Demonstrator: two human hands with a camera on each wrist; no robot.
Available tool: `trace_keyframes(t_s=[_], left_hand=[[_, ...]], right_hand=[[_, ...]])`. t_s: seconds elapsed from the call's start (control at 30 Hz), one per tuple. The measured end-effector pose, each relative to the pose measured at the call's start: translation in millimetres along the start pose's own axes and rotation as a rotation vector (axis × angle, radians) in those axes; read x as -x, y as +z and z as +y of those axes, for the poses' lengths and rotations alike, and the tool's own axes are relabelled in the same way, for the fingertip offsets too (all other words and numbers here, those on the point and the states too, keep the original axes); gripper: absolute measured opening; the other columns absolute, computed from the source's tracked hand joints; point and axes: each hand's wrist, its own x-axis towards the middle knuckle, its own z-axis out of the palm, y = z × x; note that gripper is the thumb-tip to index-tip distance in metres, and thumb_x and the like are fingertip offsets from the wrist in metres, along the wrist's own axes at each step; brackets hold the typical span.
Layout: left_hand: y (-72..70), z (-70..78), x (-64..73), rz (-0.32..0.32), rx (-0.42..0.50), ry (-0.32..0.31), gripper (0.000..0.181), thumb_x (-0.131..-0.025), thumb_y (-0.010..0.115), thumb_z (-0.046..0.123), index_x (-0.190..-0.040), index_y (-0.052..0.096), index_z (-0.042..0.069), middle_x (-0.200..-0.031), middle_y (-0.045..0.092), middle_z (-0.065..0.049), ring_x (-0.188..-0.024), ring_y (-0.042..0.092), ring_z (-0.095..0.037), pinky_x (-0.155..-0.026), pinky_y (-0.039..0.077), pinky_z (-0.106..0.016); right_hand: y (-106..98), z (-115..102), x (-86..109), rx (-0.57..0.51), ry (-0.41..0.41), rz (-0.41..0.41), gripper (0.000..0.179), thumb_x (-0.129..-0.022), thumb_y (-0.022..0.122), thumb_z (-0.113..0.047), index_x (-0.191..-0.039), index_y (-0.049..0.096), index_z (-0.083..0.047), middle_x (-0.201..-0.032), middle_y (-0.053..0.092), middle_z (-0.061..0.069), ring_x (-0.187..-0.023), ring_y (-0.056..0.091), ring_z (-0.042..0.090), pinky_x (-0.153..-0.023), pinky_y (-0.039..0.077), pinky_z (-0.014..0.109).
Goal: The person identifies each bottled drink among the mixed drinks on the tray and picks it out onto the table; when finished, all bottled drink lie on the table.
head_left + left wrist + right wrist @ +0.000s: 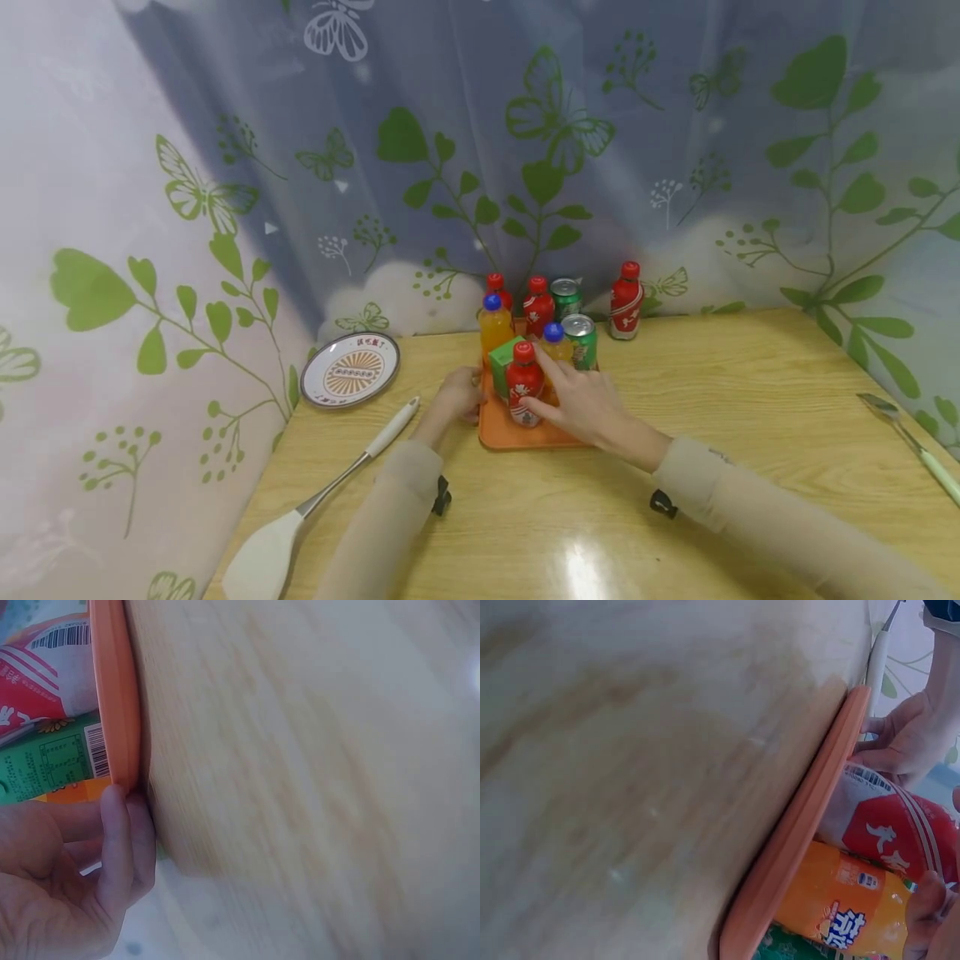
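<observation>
I could pass over the wooden table (738, 392) at center right; mid-frame, drink bottles (525, 385) crowding the orange tray (501, 433) block my way.

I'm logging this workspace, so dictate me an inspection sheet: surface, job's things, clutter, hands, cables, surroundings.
Surface: wood-grain table, glare spot near the front.
Job's things: orange tray bearing, among others, front red bottle, left blue-capped bottle and green box.
Clutter: plate and white turner left; lone red bottle and green-handled utensil right.
Left hand: holds the tray's left rim.
Right hand: at the front red bottle; whether gripping, cannot tell.
Cables: nothing seen.
Surroundings: leaf-and-butterfly curtain behind and left.
</observation>
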Motion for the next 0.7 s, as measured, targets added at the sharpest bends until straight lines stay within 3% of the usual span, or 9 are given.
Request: trace_keyframes(t_s=[0.07, 0.13, 0.27, 0.57, 0.7], left_hand=[[-0.3, 0.9, 0.4, 0.003, 0.000, -0.002, 0.068, -0.093, 0.066, -0.009, -0.157, 0.048, 0.005, -0.129, 0.068, -0.028, -0.056, 0.060, -0.014, -0.048, 0.062, -0.024], [-0.5, 2.0, 0.5, 0.007, 0.000, -0.003, 0.068, -0.093, 0.065, -0.009, -0.157, 0.048, 0.005, -0.123, 0.070, -0.027, -0.056, 0.060, -0.014, -0.048, 0.062, -0.025], [-0.7, 3.6, 1.5, 0.012, -0.007, -0.005, 0.067, -0.094, 0.065, -0.008, -0.157, 0.049, 0.006, -0.123, 0.070, -0.027, -0.055, 0.060, -0.014, -0.048, 0.063, -0.026], [0.8, 2.2, 1.7, 0.020, -0.008, -0.004, 0.065, -0.095, 0.064, -0.007, -0.157, 0.050, 0.007, -0.126, 0.070, -0.027, -0.058, 0.062, -0.015, -0.050, 0.064, -0.026], [2.1, 1.3, 1.4, 0.020, -0.017, -0.005, 0.065, -0.095, 0.064, -0.008, -0.157, 0.050, 0.007, -0.125, 0.070, -0.027, -0.059, 0.064, -0.015, -0.051, 0.065, -0.027]], right_hand=[[1.8, -0.5, -0.1, 0.005, 0.006, 0.001, 0.092, -0.089, 0.073, -0.067, -0.159, 0.047, -0.012, -0.069, 0.064, 0.000, -0.043, 0.029, 0.008, -0.038, 0.017, 0.018], [3.9, -1.0, -0.9, 0.007, 0.012, 0.005, 0.093, -0.089, 0.073, -0.067, -0.158, 0.047, -0.012, -0.055, 0.044, -0.005, -0.042, 0.025, 0.007, -0.038, 0.014, 0.019], [6.1, -3.2, -2.1, 0.013, 0.028, 0.015, 0.093, -0.088, 0.074, -0.068, -0.156, 0.049, -0.010, -0.050, 0.030, -0.010, -0.041, 0.023, 0.006, -0.038, 0.012, 0.019], [7.5, -7.5, -3.6, -0.053, 0.055, 0.021, 0.079, -0.089, 0.079, -0.057, -0.146, 0.056, -0.008, -0.053, 0.044, -0.005, -0.043, 0.033, 0.009, -0.039, 0.015, 0.019], [5.7, -10.9, -1.4, -0.097, 0.070, 0.022, 0.078, -0.087, 0.081, -0.057, -0.146, 0.059, -0.011, -0.085, 0.074, 0.006, -0.049, 0.039, 0.009, -0.040, 0.024, 0.018]])
